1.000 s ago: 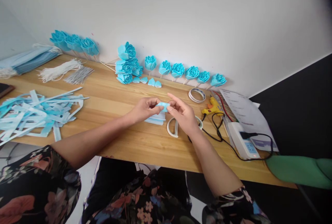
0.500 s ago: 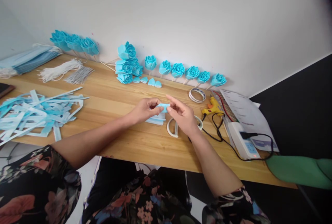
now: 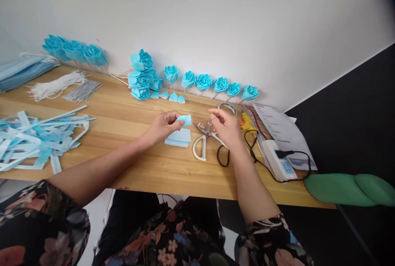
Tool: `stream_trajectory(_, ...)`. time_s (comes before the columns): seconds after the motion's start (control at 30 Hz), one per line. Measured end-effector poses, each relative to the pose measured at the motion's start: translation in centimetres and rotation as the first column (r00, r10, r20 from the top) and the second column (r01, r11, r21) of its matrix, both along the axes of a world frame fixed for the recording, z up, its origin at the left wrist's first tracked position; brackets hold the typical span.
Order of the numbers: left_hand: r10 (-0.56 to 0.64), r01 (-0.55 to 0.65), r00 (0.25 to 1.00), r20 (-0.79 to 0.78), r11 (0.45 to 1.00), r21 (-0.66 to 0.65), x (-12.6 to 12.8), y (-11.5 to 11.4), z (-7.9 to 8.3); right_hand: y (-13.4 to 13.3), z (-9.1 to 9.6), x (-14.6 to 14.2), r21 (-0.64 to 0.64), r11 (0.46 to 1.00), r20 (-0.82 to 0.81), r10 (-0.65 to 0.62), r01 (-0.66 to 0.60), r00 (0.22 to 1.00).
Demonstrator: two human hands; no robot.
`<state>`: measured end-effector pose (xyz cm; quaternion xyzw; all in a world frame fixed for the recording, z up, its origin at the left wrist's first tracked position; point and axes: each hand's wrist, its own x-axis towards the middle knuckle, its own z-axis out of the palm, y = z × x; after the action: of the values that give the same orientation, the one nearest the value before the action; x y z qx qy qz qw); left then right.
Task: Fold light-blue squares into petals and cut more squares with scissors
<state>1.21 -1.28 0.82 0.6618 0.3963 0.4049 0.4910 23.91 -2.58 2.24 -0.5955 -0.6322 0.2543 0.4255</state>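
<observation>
My left hand (image 3: 165, 127) pinches a small light-blue piece of fabric (image 3: 185, 120) between thumb and fingers. Under it on the table lies a short stack of pale blue fabric pieces (image 3: 178, 138). My right hand (image 3: 225, 125) is apart from the fabric, its fingers partly stretched and nothing visible in them. It hovers over white-handled scissors (image 3: 200, 149), whose blades are spread and whose other handle is partly hidden below the hand. A black loop (image 3: 223, 157) shows beside the scissors.
Blue fabric roses (image 3: 203, 82) line the wall, with cut petals (image 3: 173, 97) in front. Fabric strips (image 3: 40, 138), white cords (image 3: 57, 84) and masks (image 3: 26, 70) lie left. Rightward are a tape roll (image 3: 227, 108), yellow glue gun (image 3: 247, 123), cables and a power strip (image 3: 279, 161).
My right hand has let go of the fabric piece and moved right, over the scissors. My left hand keeps the piece, which now looks flatter and more open. The view has shifted slightly.
</observation>
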Motion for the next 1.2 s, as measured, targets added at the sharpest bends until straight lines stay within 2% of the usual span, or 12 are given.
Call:
stream_trajectory(0.17, 0.052, -0.049, 0.996, 0.077, 0.998, -0.043, -0.1, 0.3, -0.1, -0.1, 0.7, 0.9, -0.154, 0.988, 0.283, 0.02, 0.025, 0.959)
stream_trajectory(0.33, 0.064, -0.06, 0.993, 0.095, 0.997, -0.049, -0.1, 0.4, 0.0, -0.1, 0.6, 0.9, -0.273, 0.962, 0.373, 0.1, 0.006, 0.922)
stream_trajectory(0.47, 0.05, -0.047, 0.995, 0.083, 0.998, -0.04, -0.1, 0.3, 0.0, 0.2, -0.1, 0.8, -0.251, 0.968, 0.451, 0.141, -0.026, 0.881)
stream_trajectory(0.6, 0.05, -0.046, 0.995, 0.083, 0.998, -0.042, 0.0, 0.2, 0.2, 0.5, -0.7, 0.5, -0.213, 0.977, 0.509, 0.123, -0.014, 0.852)
stream_trajectory(0.87, 0.053, -0.047, 0.993, 0.105, 0.997, -0.063, 0.0, 0.2, 0.3, 0.9, -1.5, 1.1, -0.235, 0.972, 0.434, 0.124, -0.021, 0.892)
stream_trajectory(0.97, 0.043, -0.035, 0.992, 0.115, 0.997, -0.07, 0.0, 0.1, 0.5, 0.4, -1.0, 0.7, -0.115, 0.993, 0.361, 0.071, -0.032, 0.93)
stream_trajectory(1.03, 0.015, -0.005, 0.994, 0.11, 0.996, -0.091, 0.0, 0.0, 0.6, -0.3, -0.3, 0.0, 0.099, 0.994, 0.274, 0.01, -0.038, 0.962)
stream_trajectory(1.07, -0.006, 0.017, 0.995, 0.102, 0.994, -0.108, 0.0, -0.1, 0.7, -0.7, 0.0, -0.5, 0.217, 0.975, 0.232, -0.008, -0.044, 0.973)
stream_trajectory(1.13, -0.047, 0.059, 0.995, 0.085, 0.987, -0.146, 0.0, -0.3, 0.9, -1.6, 0.4, -1.5, 0.395, 0.91, 0.259, 0.023, -0.128, 0.966)
stream_trajectory(1.2, -0.077, 0.09, 0.994, 0.078, 0.98, -0.18, 0.0, -0.5, 1.1, -2.2, 0.5, -2.2, 0.504, 0.833, 0.319, 0.068, -0.23, 0.945)
